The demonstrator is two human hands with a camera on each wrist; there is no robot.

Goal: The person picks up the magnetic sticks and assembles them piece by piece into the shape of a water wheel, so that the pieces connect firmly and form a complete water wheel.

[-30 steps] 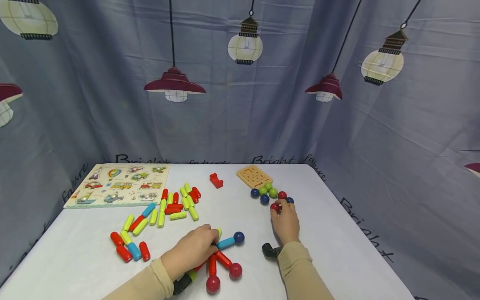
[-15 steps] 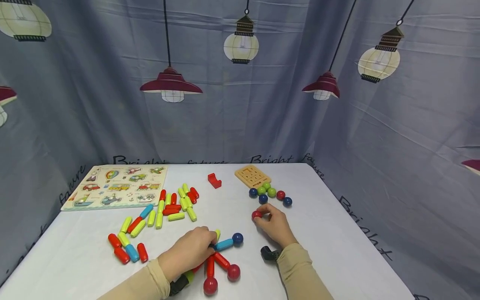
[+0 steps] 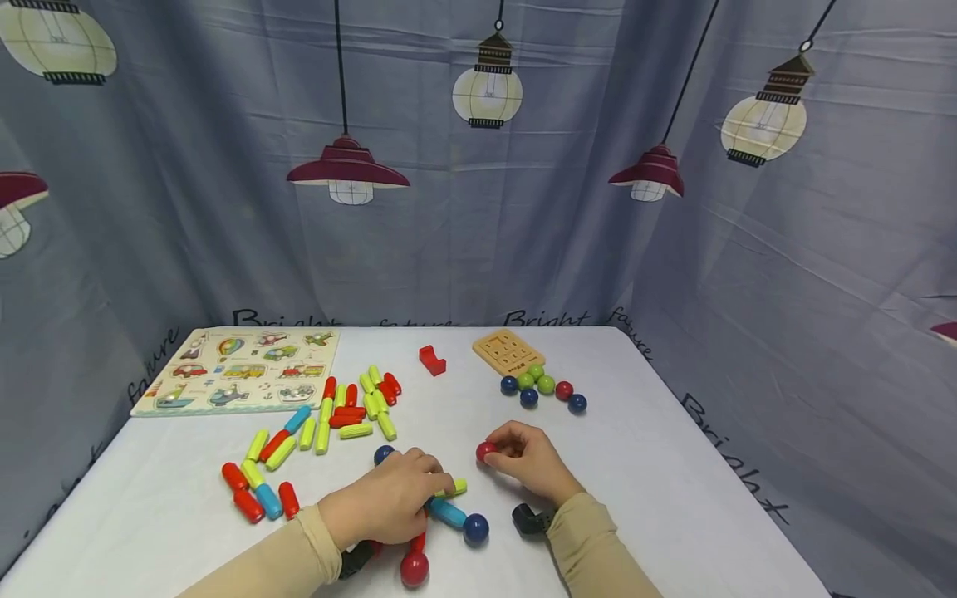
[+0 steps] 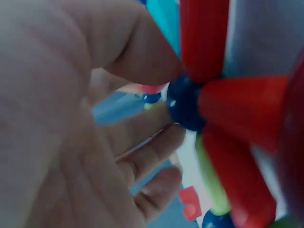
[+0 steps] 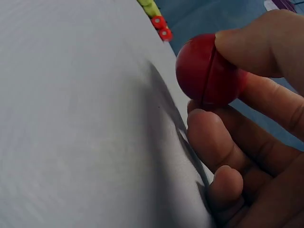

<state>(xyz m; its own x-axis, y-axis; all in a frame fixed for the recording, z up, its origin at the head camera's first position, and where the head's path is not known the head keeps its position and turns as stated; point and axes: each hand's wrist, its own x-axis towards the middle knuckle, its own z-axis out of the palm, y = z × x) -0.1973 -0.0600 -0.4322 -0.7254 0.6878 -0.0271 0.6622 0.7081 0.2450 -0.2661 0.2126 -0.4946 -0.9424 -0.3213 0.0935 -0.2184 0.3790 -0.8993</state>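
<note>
My left hand [image 3: 396, 498] grips a star-shaped build of magnetic rods and balls near the front of the table. In the left wrist view its thumb and fingers hold the dark blue centre ball [image 4: 184, 105], where several red rods [image 4: 242, 107] meet. A light blue rod [image 3: 449, 512] ends in a dark blue ball [image 3: 475, 529], and a red ball [image 3: 414, 569] tips a rod nearest me. My palm hides part of the build. To its right, my right hand [image 3: 537, 461] pinches a red ball [image 5: 204, 71] between thumb and fingers, just above the white table.
Loose red, yellow-green and blue rods [image 3: 355, 431] lie left of centre. Behind them is a picture puzzle board [image 3: 239, 370]. Green, blue and red balls [image 3: 547, 384] sit by a wooden board [image 3: 508, 352] at the back right. A red block [image 3: 432, 360] lies between.
My right hand has brought the red ball from the back-right group leftward and nearer to me. The left hand has turned the build, swinging its blue rod toward the front.
</note>
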